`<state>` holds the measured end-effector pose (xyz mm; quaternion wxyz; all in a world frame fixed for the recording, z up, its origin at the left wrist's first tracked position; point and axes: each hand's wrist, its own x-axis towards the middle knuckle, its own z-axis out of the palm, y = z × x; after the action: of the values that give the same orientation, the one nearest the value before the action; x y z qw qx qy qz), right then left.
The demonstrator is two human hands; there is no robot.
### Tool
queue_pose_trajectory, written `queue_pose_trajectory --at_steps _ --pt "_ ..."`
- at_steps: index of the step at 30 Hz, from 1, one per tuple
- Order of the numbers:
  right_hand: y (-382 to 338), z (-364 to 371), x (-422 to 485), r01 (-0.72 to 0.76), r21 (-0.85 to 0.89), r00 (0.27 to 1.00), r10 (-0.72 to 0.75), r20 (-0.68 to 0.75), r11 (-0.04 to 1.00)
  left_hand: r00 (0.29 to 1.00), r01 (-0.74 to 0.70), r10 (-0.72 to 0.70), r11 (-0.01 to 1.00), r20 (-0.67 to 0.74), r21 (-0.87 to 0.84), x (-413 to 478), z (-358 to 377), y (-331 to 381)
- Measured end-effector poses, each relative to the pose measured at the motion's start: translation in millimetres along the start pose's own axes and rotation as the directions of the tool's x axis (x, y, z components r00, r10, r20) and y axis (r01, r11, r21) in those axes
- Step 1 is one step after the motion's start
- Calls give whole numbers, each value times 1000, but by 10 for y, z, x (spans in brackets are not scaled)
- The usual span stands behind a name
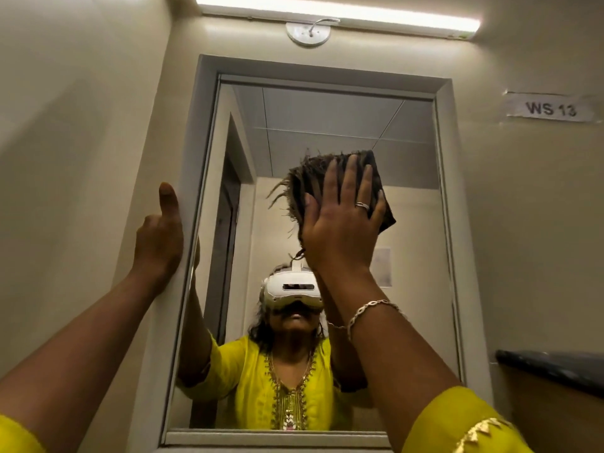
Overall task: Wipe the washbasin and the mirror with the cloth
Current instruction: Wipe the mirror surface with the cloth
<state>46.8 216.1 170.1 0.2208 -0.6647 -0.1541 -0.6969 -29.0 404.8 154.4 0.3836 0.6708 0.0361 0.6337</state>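
A tall mirror [408, 223] in a grey-white frame fills the middle of the head view. My right hand [343, 220] lies flat on a dark brown frayed cloth [307, 181] and presses it against the glass in the upper middle of the mirror. My left hand [160, 237] rests on the mirror's left frame edge, thumb up, with nothing in it. The glass reflects a person in a yellow top wearing a white headset. The washbasin is out of view.
A lit tube lamp [336, 13] runs along the wall above the mirror. A paper label reading "WS 13" [550, 107] is stuck to the wall at the right. A dark counter edge [552, 364] juts in at the lower right.
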Motion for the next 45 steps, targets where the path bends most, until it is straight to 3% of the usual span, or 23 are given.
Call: queue_pose_trajectory --at_steps 14,17,25,28,31,33,39,45 --pt "963 -250 70 -75 -108 997 75 -5 991 999 36 -37 999 40 24 5 -25 -65" --pt "950 -249 39 -122 -95 992 123 -1 988 997 27 -28 999 72 18 -68 -44 -134" --pt "532 -166 -85 -223 -68 975 224 3 972 1000 -19 19 998 -1 57 -166 8 -144" --pt "282 -98 -134 -187 -47 982 187 -11 981 976 -159 182 971 -118 180 -205 51 -151" --pt "4 -12 -162 -135 -38 990 134 -31 990 902 -396 429 866 -49 307 -313 63 -181" --pt "-175 42 -171 -104 -47 994 102 -41 993 858 -482 514 797 11 364 -346 69 -248" --pt "-653 168 -184 18 -92 999 -21 -37 996 797 -568 586 646 145 509 -427 77 -389" --pt "-1036 256 -154 142 -105 990 -141 15 984 831 -522 552 740 60 423 -446 58 -362"
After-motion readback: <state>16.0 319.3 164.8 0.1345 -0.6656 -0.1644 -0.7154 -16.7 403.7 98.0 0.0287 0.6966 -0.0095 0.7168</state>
